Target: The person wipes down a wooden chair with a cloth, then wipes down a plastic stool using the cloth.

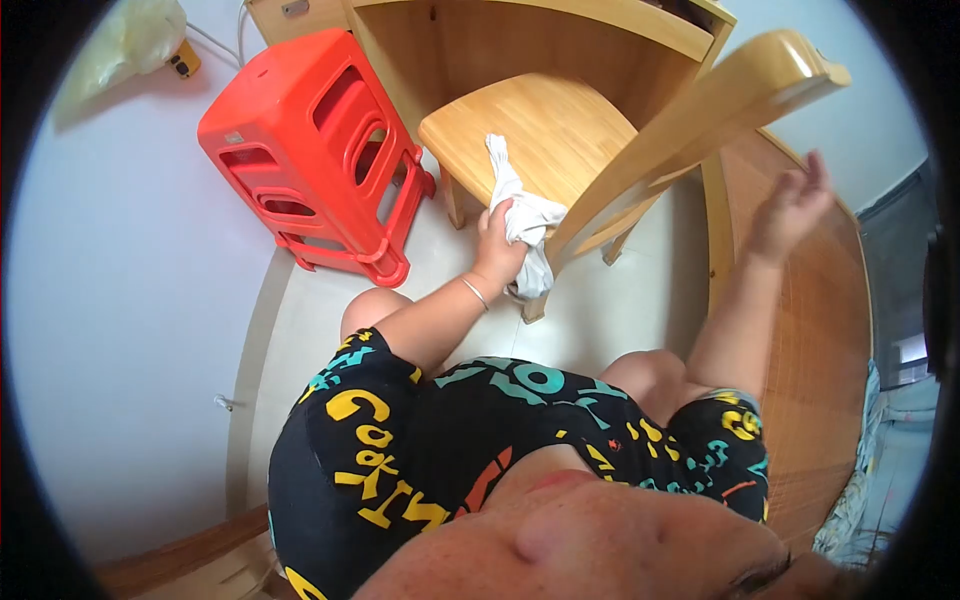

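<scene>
My left hand (pixel 499 248) grips a crumpled white cloth (pixel 537 217) at the near edge of a wooden chair's seat (pixel 545 125). One end of the cloth lies on the seat, and the rest hangs over its edge beside the chair leg. Raised on the right, my right hand (pixel 790 212) holds nothing, with its fingers apart. It is nearest the chair's backrest (pixel 700 120) and a wooden panel, and I cannot tell whether it touches the panel.
Stacked red plastic stools (pixel 300 140) stand left of the chair. A wooden desk (pixel 540 25) rises behind the seat. Along the right runs the wooden panel (pixel 810 370), with patterned fabric (pixel 850 490) beyond it. A pale plastic bag (pixel 125 45) is at the upper left.
</scene>
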A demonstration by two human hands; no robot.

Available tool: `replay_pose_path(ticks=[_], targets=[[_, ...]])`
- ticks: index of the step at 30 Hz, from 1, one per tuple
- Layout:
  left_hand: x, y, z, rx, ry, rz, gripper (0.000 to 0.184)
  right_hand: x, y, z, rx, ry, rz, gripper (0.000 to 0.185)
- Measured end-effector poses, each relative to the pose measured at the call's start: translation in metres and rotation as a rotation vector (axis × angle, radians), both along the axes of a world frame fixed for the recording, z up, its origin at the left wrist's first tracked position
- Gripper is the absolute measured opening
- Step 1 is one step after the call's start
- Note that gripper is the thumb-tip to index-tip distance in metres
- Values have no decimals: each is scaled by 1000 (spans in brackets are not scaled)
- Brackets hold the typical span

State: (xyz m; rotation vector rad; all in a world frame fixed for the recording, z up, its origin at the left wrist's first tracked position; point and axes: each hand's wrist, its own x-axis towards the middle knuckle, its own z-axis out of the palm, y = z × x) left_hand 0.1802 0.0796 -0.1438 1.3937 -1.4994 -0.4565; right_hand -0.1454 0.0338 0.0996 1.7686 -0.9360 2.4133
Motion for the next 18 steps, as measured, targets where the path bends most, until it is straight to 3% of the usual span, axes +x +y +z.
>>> replay_pose_path(ticks=[2,4,5,6,8,9,16,18], targets=[[-6,6,-9,29,139,100,68,-9,-1,66,-113,144,-4,76],[-8,1,-34,150,473,91,70,-22,-14,123,-194,386,-118,80],[-12,5,-21,151,716,-22,73,-26,-17,144,-197,533,-194,84],[-17,3,-19,153,723,-17,73,-22,-20,159,-196,539,-188,84],[-27,-4,-20,204,418,136,74,-19,-26,172,-164,820,-100,93],[-29,-3,-11,165,280,185,78,-31,-39,168,-84,790,-68,100],[-37,-34,-9,176,341,269,75,-78,-83,152,1,537,149,100],[-28,-52,-17,153,296,268,75,-53,-80,153,-58,572,13,95]])
